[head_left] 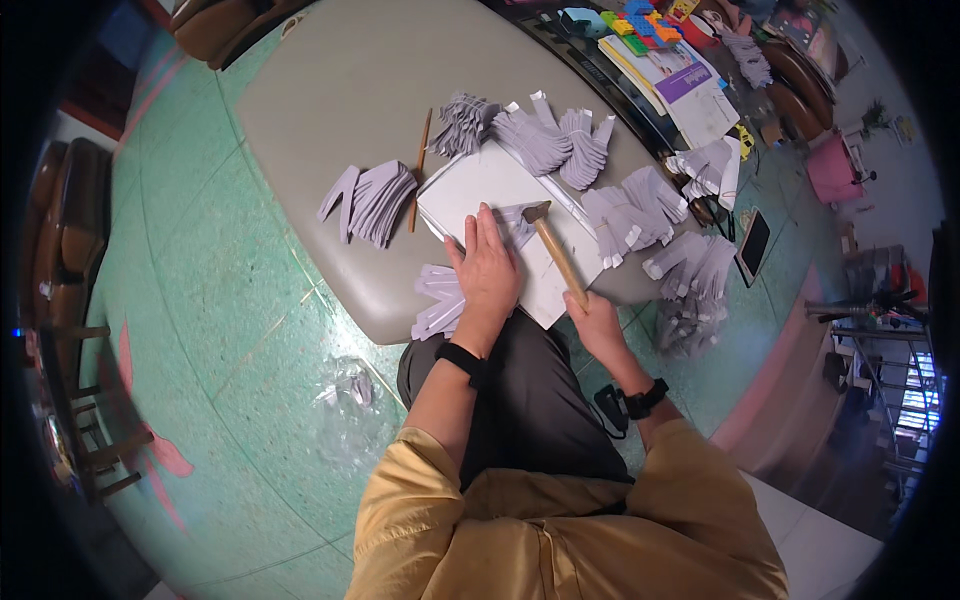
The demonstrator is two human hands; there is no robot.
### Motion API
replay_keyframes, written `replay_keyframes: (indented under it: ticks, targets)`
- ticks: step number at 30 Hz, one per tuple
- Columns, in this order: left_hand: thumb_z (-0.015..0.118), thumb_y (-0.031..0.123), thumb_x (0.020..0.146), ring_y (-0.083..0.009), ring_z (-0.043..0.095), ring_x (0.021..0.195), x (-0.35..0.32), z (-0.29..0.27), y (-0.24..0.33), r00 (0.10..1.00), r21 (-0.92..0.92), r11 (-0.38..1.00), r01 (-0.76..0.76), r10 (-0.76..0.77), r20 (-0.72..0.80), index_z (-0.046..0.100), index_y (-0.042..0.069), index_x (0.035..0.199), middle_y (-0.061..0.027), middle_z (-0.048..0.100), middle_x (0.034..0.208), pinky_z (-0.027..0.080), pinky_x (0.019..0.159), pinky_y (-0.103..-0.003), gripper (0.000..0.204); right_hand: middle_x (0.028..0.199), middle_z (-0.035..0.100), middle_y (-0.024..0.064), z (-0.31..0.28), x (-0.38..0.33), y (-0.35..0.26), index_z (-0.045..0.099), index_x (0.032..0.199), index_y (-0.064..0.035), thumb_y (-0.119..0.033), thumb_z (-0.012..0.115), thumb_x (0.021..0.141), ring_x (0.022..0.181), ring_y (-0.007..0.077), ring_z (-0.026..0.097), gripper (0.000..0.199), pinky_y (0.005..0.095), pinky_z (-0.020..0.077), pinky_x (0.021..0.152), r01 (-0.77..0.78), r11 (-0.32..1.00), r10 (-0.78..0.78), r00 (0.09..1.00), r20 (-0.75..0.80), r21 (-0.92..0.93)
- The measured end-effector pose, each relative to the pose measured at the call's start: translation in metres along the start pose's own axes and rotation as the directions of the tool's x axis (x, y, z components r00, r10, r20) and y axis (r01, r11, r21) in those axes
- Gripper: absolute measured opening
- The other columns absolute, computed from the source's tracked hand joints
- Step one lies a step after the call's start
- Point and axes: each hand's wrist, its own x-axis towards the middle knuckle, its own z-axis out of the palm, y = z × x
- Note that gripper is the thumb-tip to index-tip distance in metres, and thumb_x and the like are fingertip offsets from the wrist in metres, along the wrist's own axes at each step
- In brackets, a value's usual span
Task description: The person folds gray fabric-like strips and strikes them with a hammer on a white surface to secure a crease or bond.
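Left hand (487, 262) flattens grey paper strips (515, 222); right hand's (598, 322) grip wraps wooden-handled hammer (553, 248).

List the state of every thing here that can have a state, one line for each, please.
Left hand: flat, pressing a folded grey paper piece on the white board.
Right hand: closed on the hammer handle.
Hammer: head resting on the paper piece.
Paper stacks: folded, fanned in piles.
Stick: lying flat, untouched.
Phone: screen dark.

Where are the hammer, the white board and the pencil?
hammer (558, 262): head view, middle of its wooden handle.
white board (480, 190): head view, bare upper part of its face.
pencil (420, 172): head view, middle of its shaft.
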Motion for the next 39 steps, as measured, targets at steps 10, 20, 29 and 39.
replay_keyframes:
  ticks: [10, 20, 29, 39]
  targets:
    - [0.061, 0.014, 0.073, -0.0302, 0.053, 0.092, 0.026, 0.002, -0.001, 1.0, -0.014, 1.0, -0.016, 0.016, -0.009, 0.055, 0.003, 0.1, -0.011, 0.059, 0.092, 0.04, 0.084, -0.043, 0.029, 0.073, 0.06, 0.0214, -0.003, 0.012, 0.001, 0.057, 0.09, 0.0001, -0.027, 0.061, 0.08, 0.072, 0.0407, 0.059, 0.03, 0.0454, 0.0452, 0.064, 0.065, 0.998, -0.059, 0.969, -0.24, 0.017]
    - [0.05, 0.004, 0.088, -0.0216, 0.064, 0.075, -0.01, -0.072, -0.004, 0.817, -0.832, -0.047, 0.553, -0.167, 0.552, 0.046, 0.002, 0.093, -0.0151, 0.063, 0.087, 0.051, 0.069, -0.029, 0.007, 0.098, 0.058, 0.0191, -0.003, 0.017, 0.011, 0.055, 0.106, -0.0021, -0.014, 0.061, 0.079, 0.088, 0.0394, 0.056, 0.03, 0.0434, 0.046, 0.072, 0.389, 0.903, -0.428, 0.849, -0.31, -0.182]
    - [0.053, 0.007, 0.087, -0.0168, 0.061, 0.074, -0.084, -0.126, 0.024, 0.807, -0.788, -0.239, 0.567, -0.027, 0.589, 0.051, 0.0, 0.095, -0.0106, 0.062, 0.086, 0.05, 0.069, -0.027, 0.011, 0.081, 0.06, 0.0066, -0.043, -0.067, -0.045, 0.056, 0.096, 0.0047, -0.008, 0.058, 0.086, 0.066, 0.0103, 0.058, 0.016, 0.0229, 0.0484, 0.06, -0.019, 0.702, -0.285, 0.908, 0.306, 0.712]
    - [0.062, 0.005, 0.081, -0.0149, 0.064, 0.07, -0.134, -0.153, 0.051, 0.787, -0.787, 0.021, 0.616, 0.004, 0.617, 0.063, -0.003, 0.086, -0.0109, 0.065, 0.078, 0.052, 0.065, -0.023, 0.009, 0.081, 0.06, 0.0093, -0.061, -0.135, -0.063, 0.057, 0.092, -0.0008, -0.001, 0.063, 0.079, 0.068, 0.0182, 0.061, 0.015, 0.0279, 0.0487, 0.06, 0.631, 0.756, -0.602, 0.774, -0.195, 0.171]
